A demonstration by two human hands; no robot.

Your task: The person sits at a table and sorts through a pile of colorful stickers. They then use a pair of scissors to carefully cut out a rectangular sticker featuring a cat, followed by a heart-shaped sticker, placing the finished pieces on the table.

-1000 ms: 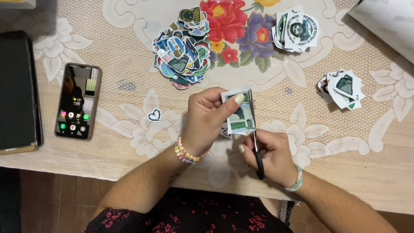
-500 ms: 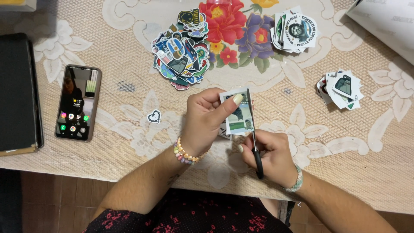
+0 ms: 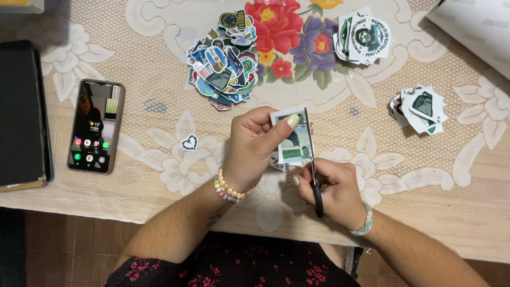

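My left hand (image 3: 254,146) pinches a small white-bordered picture sticker (image 3: 293,139) between thumb and fingers, holding it upright above the table. My right hand (image 3: 333,191) grips black-handled scissors (image 3: 313,170), whose blades run up along the sticker's right edge. A few more cut pieces lie on the cloth just under my left hand, mostly hidden. A bead bracelet sits on each wrist.
A heap of colourful stickers (image 3: 223,61) lies at top centre, a round-sticker stack (image 3: 366,34) at top right, a smaller stack (image 3: 419,109) to the right. A heart sticker (image 3: 189,142), a phone (image 3: 96,125), a black book (image 3: 21,114) lie left. The table edge runs near me.
The scissors' blades have crept slightly further up the sticker's right edge; both hands otherwise stay in place.
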